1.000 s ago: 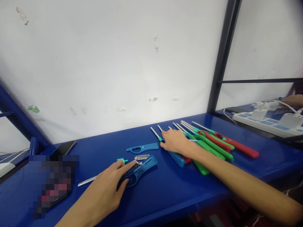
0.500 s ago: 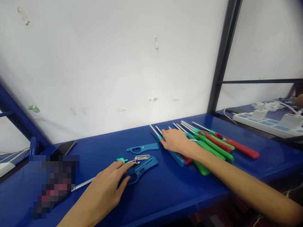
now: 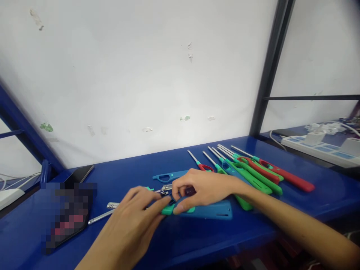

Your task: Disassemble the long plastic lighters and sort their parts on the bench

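Note:
My right hand [image 3: 203, 188] grips a blue gas lighter [image 3: 209, 210] by its green front end, thumb under and fingers curled over it. The lighter lies flat across the blue table [image 3: 323, 170]. My left hand [image 3: 132, 221] reaches in from the lower left, its fingertips pinching at the lighter's green tip beside my right thumb. Just behind the hands lie a thin blue lighter shell half [image 3: 170, 175], a small metal part [image 3: 167, 186] and a metal tube [image 3: 101, 216]. The open blue shell seen before is hidden under the hands.
A row of several green, red and blue lighters [image 3: 253, 170] lies at the right of the table. A dark phone [image 3: 80, 173] and a blurred object [image 3: 67, 213] sit at the left. A white power strip [image 3: 323, 152] lies on the shelf beyond the black post [image 3: 267, 75].
My right hand has drawn a blue lighter out of the row and brought it left to the middle. My left hand moved off the open shell to meet its green tip.

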Motion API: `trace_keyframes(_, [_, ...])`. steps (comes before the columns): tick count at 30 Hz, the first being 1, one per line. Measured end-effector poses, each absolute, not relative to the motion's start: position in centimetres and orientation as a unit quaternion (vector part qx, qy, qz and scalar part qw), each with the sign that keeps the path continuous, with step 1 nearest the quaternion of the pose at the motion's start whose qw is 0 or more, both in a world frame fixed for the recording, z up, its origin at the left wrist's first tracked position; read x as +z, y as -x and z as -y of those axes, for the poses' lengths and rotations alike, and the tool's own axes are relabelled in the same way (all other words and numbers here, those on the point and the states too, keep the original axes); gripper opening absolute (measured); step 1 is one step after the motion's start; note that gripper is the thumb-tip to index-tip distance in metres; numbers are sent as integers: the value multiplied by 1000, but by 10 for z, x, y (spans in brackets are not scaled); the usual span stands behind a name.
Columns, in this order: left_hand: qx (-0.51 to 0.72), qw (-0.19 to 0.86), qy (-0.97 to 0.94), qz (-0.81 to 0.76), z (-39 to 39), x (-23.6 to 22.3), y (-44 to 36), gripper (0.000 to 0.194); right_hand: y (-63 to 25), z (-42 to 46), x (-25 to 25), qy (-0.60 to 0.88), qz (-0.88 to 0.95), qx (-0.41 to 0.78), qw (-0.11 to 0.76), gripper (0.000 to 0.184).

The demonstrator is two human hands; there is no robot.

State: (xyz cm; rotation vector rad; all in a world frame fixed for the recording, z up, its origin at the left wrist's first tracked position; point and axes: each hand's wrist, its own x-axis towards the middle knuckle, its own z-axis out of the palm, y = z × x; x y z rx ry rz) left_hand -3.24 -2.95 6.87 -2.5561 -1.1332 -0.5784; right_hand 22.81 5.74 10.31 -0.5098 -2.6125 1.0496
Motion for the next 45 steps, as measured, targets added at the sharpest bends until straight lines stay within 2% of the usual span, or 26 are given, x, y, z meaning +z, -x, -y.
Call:
trace_keyframes(3, [-140,23,878,458,33,69,34,32,-228,-56,101,187,899,365,156,26])
trace_keyframes(7, [-129,-102,827,537,40,77,48,29,-233,-60,104,231,877,336,253,37])
trace_keyframes(11, [-28,-157,792,589,46,77,61,29,-234,-66,104,196,782,500,316,49])
trace_keyframes(14, [13,-159,772,615,49,73,65,24,-233,-69,102,156,713,610,309,48])
trace_keyframes(22, [53,-168,758,629,53,75,41,23,-230,-64,97,49,606,732,308,40])
trace_keyframes(28, [40,-172,770,613,47,70,35,10,-230,-63,97,12,586,753,299,41])
trace_keyframes(37, [46,-173,764,619,46,69,41,14,-229,-64,96,2,595,756,275,40])
trace_keyframes(41, [-9,-151,772,618,45,63,46,15,-229,-63,95,7,590,753,292,41])
trace_keyframes(45, [2,-175,769,615,41,64,46,15,-228,-62,96,14,580,749,320,42])
